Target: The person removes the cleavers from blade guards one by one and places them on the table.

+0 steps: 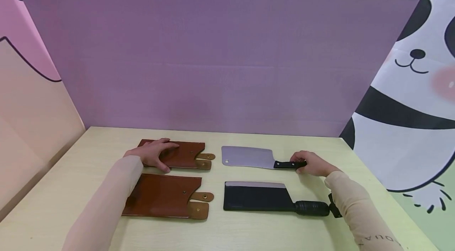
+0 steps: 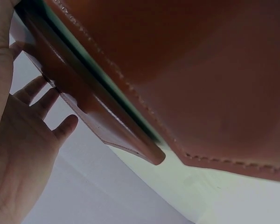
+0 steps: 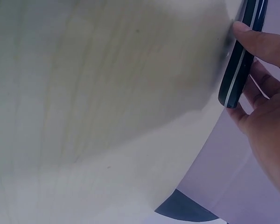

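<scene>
In the head view my left hand (image 1: 152, 154) rests on the left part of the far brown leather knife sheath (image 1: 186, 153), thumb and fingers spread. From the left wrist, the fingertips touch that sheath's edge. Its snap straps point right. On the right, my right hand (image 1: 313, 163) pinches the end of the black handle (image 1: 282, 165) of a cleaver with a plain silver blade (image 1: 247, 156). The right wrist view has the thumb on one side of this handle (image 3: 238, 70) and fingers on the other. The cleaver's blade points left, toward the sheath.
Nearer on the pale wooden table (image 1: 213, 235) lies a larger brown sheath (image 1: 163, 195), partly behind my left sleeve. A black-bladed cleaver (image 1: 257, 197) lies to its right, with a dark strap (image 1: 334, 206) at its handle end. A purple backdrop (image 1: 220, 53) stands behind.
</scene>
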The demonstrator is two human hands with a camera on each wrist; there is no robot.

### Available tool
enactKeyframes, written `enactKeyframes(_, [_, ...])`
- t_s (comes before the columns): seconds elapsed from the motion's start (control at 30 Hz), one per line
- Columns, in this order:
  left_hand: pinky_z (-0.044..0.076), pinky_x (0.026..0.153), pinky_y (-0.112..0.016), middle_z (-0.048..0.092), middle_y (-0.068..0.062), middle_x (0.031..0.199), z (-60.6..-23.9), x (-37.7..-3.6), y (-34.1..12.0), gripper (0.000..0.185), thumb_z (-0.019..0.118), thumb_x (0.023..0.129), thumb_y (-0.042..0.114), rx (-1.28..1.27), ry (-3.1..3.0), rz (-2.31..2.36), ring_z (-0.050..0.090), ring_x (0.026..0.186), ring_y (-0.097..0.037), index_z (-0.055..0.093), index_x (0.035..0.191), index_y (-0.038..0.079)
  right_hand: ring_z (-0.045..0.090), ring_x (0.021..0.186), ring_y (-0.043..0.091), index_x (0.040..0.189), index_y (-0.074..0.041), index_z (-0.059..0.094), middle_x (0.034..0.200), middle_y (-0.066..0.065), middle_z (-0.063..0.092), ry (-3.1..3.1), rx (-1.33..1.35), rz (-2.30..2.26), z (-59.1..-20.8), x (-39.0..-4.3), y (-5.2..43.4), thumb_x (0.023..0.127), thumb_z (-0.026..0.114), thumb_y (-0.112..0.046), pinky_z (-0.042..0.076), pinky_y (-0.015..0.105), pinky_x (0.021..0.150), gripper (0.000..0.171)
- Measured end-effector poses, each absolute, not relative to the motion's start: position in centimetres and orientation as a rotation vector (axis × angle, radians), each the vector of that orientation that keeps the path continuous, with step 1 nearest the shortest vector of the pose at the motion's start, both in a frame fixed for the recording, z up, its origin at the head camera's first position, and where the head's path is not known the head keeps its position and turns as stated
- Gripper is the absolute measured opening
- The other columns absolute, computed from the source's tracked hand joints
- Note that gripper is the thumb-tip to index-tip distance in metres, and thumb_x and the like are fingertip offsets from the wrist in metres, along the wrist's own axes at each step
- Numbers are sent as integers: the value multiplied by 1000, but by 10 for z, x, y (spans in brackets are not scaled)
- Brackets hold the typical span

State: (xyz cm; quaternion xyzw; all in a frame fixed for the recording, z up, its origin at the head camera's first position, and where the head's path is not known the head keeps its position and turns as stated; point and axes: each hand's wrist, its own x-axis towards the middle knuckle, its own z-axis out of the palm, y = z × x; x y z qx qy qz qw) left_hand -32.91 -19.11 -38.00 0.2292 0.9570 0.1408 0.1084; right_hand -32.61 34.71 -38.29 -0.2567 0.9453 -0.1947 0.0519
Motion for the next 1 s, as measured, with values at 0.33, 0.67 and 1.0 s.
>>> enactKeyframes(0.33, [23,97,-67,18,-18,150,-379,-328,-191,88,75,69,47,716,2811,429,21,135,-42,33,142,19,52,86,19,100,-4,61,91,6,60,2881,-789,-579,-385,-326,348,73,69,1,44,43,80,28])
enactKeyframes(0.67, [22,98,-67,20,-19,149,-381,-331,-192,93,75,66,53,737,2823,441,22,135,-41,33,142,18,50,84,17,103,-4,60,91,5,58,2889,-803,-580,-385,-326,351,73,69,0,42,41,79,31])
enactKeyframes(1.0, [26,98,-64,22,-17,149,-382,-328,-197,96,74,64,57,755,2839,468,23,135,-40,33,142,20,53,86,20,106,0,59,93,7,60,2908,-833,-580,-384,-323,351,74,70,-2,44,42,80,33])
